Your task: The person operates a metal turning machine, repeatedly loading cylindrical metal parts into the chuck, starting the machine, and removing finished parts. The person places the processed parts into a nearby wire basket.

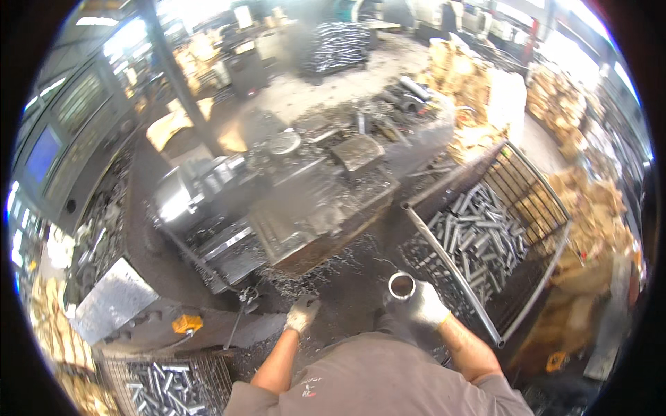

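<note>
A white work glove covers my right hand [428, 306], which is closed around a short, wide metal tube [401, 286]. Its round open end faces up, and the hand is in front of my body, beside a wire cage bin. My left hand [302, 314], also gloved, is in front of me near a thin lever [238, 320] on the machine's front. Its fingers are blurred, so I cannot make out their pose or anything in them. Beyond both hands stands a lathe-like machine with a shiny round chuck [177, 197], its bed strewn with metal shavings.
On the right, the cage bin [454, 272] has raised metal rails and holds many cut tubes [479, 232]. Another wire basket [222, 381] with metal tubes stands at lower left. A yellow box [187, 324] sits on the machine's side. Stacked tan sacks [590, 215] line the right.
</note>
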`<state>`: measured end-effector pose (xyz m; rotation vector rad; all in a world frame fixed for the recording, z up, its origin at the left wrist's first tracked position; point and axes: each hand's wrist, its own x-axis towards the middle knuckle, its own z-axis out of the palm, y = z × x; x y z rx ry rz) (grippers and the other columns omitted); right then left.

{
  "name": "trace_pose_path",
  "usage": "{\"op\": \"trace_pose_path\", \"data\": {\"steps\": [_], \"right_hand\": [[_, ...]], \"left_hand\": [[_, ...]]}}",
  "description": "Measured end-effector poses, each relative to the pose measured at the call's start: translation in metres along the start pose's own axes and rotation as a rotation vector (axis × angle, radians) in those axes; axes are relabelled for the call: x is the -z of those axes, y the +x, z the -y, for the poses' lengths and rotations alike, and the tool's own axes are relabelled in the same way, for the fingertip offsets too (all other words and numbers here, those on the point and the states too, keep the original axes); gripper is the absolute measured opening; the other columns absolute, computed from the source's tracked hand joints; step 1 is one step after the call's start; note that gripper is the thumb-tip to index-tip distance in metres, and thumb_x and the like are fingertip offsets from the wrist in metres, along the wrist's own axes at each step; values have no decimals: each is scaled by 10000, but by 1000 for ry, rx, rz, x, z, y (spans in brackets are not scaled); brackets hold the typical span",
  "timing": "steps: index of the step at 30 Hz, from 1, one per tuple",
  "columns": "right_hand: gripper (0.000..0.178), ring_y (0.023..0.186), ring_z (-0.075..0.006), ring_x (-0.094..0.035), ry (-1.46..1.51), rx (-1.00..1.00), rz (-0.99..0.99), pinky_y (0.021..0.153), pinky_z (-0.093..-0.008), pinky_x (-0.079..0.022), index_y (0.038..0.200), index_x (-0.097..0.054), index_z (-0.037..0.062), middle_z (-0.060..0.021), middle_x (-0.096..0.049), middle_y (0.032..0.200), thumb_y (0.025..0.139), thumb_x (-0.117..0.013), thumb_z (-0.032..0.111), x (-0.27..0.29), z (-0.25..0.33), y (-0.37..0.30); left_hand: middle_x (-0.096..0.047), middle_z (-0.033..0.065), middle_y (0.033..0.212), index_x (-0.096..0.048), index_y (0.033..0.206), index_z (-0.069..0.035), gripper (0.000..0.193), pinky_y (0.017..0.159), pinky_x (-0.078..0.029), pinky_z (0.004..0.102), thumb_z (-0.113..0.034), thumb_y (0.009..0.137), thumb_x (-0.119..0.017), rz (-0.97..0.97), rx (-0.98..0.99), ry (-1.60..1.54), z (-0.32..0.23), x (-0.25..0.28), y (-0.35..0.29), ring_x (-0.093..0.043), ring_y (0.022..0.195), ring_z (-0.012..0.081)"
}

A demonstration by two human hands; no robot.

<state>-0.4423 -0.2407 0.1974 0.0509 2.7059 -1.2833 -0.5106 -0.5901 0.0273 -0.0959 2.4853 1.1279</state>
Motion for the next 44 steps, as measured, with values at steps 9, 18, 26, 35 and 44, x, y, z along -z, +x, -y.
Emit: {"op": "trace_pose_path", "data": {"steps": [9,18,26,35,44], "right_hand": [[563,948,-417,-771,18,314,129,843,-478,-606,1187,-727,65,-221,-785,968,774,-856,423,-3,78,264],[605,928,-408,-765,-233,676,350,778,-502,-615,1361,-658,94,-227,-779,1002,880,-803,432,0,48,338],[311,878,-316,-792,-43,825,508,815,-392,-643,1131,-783,75,-147,-800,1021,848,-831,192,122,137,397],[413,912,-343,-776,-874,934,647,798,-442,-634,1136,-806,74,-153,-806,1091,830,-834,350,-9,341,502],[240,817,-220,-720,-52,1000,1224,747,-391,-546,938,-836,63,-94,-812,921,789,-859,249,-115,312,584]], "left_hand": [[-736,236,1207,-425,1623,-42,751,812,-620,513,-490,1061,-645,-1047,684,-1131,153,41,-73,-749,1035,399],[-604,306,1500,-513,1553,-2,615,1090,-511,480,-453,1135,-506,-1649,847,-163,165,153,-100,-641,1318,448],[-600,45,778,-642,1087,-113,326,582,-453,418,-429,1092,-559,-1344,348,-1125,202,182,-141,-567,624,205],[-700,236,1351,-549,1471,56,646,1144,-486,524,-164,919,-802,-1267,397,-202,-17,189,56,-677,1263,402],[-518,248,1580,-457,1541,27,958,1310,-226,599,-368,760,-847,-1112,-66,1089,-85,368,155,-400,1544,468]]}}
